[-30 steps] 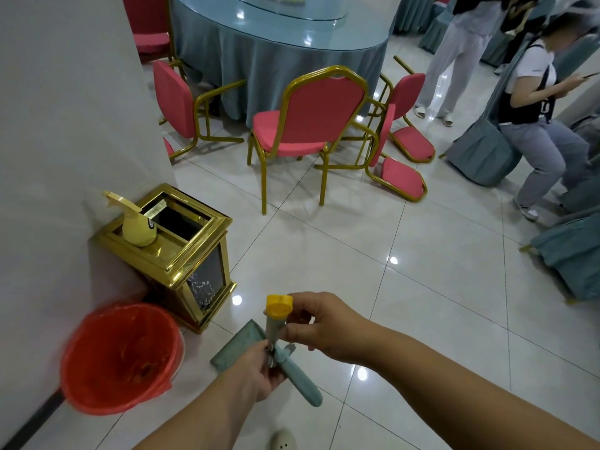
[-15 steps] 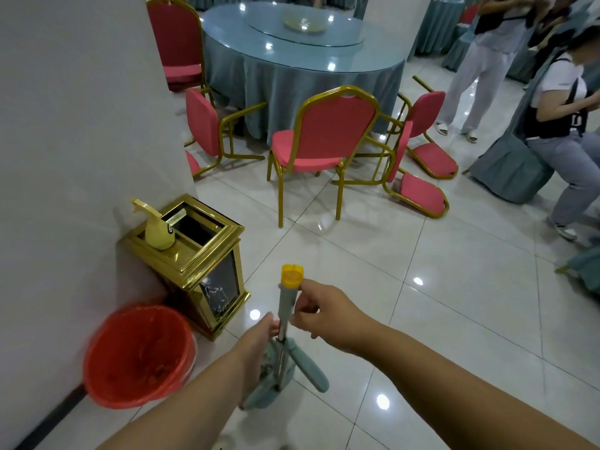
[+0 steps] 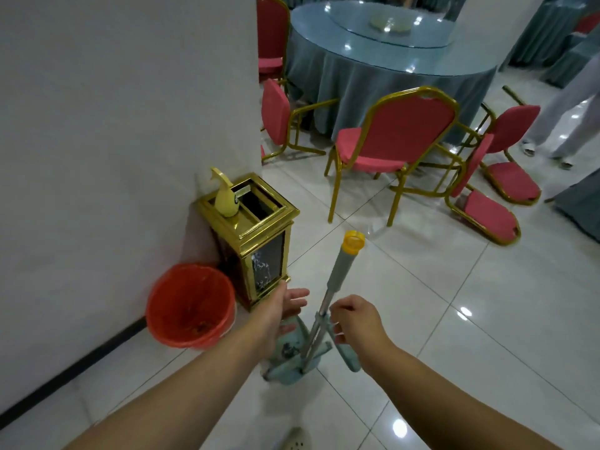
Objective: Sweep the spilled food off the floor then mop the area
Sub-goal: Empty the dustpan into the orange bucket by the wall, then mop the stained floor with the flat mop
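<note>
A teal long-handled dustpan (image 3: 290,351) stands on the tiled floor between my hands, with dark bits of debris in its pan. Its grey pole (image 3: 337,271) leans up and away and ends in a yellow cap (image 3: 354,242). A teal brush handle (image 3: 348,356) rests against the pole's foot on the right. My left hand (image 3: 287,304) hovers just left of the pole with its fingers spread, holding nothing. My right hand (image 3: 355,318) is just right of the pole, its fingers loosely curled and apart from it.
A red-lined bucket (image 3: 191,305) sits by the wall at left, next to a gold waste bin (image 3: 259,237) with a yellow bottle (image 3: 226,199) on top. Pink chairs (image 3: 394,138), one tipped over (image 3: 487,206), ring a round blue-clothed table (image 3: 383,60). A person's legs (image 3: 565,125) are at the far right.
Both hands have let go of the dustpan pole, and it now stands free on the floor. The view has shifted right and closer to the wall.
</note>
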A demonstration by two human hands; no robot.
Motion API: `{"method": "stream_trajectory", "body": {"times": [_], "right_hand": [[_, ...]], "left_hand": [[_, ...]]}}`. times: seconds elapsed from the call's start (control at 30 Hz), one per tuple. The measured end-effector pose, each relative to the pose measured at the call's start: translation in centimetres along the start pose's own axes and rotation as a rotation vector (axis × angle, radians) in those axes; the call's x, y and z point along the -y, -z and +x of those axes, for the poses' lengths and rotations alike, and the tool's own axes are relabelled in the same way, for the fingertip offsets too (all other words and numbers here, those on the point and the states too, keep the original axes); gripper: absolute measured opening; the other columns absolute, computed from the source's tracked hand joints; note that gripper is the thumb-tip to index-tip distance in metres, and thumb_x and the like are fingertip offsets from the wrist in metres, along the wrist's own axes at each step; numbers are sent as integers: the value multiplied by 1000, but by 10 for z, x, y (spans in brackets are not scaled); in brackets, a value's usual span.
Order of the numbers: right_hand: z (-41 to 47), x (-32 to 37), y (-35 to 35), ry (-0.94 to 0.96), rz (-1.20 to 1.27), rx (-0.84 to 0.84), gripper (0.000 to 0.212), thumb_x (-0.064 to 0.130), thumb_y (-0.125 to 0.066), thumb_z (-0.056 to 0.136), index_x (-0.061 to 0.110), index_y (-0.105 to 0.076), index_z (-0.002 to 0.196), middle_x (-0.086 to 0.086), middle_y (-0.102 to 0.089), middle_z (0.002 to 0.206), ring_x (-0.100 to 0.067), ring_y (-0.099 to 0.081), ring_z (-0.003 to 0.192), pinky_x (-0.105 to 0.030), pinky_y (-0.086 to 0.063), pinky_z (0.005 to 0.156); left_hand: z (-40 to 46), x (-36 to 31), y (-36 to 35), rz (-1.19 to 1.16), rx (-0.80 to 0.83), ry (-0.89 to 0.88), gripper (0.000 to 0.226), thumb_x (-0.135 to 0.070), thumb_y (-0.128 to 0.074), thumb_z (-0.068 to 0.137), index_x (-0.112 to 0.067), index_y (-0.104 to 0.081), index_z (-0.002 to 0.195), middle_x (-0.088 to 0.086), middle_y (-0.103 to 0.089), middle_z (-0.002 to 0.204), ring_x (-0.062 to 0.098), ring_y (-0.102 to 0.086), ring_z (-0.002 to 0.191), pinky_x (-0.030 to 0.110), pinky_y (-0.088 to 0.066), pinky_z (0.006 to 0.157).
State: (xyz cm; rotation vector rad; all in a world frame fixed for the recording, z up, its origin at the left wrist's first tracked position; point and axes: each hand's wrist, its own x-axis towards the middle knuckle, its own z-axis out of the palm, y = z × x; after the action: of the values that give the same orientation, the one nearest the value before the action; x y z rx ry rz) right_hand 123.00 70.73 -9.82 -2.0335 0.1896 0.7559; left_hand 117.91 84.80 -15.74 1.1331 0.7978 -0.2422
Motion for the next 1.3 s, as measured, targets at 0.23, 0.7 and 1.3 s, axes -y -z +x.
{"method": "stream_trajectory", "body": {"times": [0.23, 0.7, 1.3], "right_hand": [[-37, 18, -62, -21, -91, 159, 13, 12, -54, 94, 8, -65, 95, -8, -60, 74, -17, -56, 62, -24, -53, 53], [-198, 42, -285, 197, -340, 593, 12, 9, -52, 93, 11, -60, 84, -8, -59, 71, -17, -56, 61, -23, -50, 48], [-354, 13, -491, 303, -461, 833, 17, 5, -51, 93, 12, -60, 80, -7, -57, 68, -14, -51, 53, -17, -47, 41]], "left_hand": [[-53, 2, 69, -147, -111, -32, 45, -42, -32, 100, -17, -69, 103, 7, -70, 103, 21, -64, 96, 31, -51, 70], [-261, 104, 311, -482, -629, -201, 23, -21, -46, 97, -13, -67, 95, 9, -70, 92, 20, -64, 81, 30, -52, 66], [-452, 242, 487, -807, -1029, -231, 16, -19, -52, 92, -11, -66, 89, 8, -69, 86, 18, -63, 74, 27, -51, 62]]}}
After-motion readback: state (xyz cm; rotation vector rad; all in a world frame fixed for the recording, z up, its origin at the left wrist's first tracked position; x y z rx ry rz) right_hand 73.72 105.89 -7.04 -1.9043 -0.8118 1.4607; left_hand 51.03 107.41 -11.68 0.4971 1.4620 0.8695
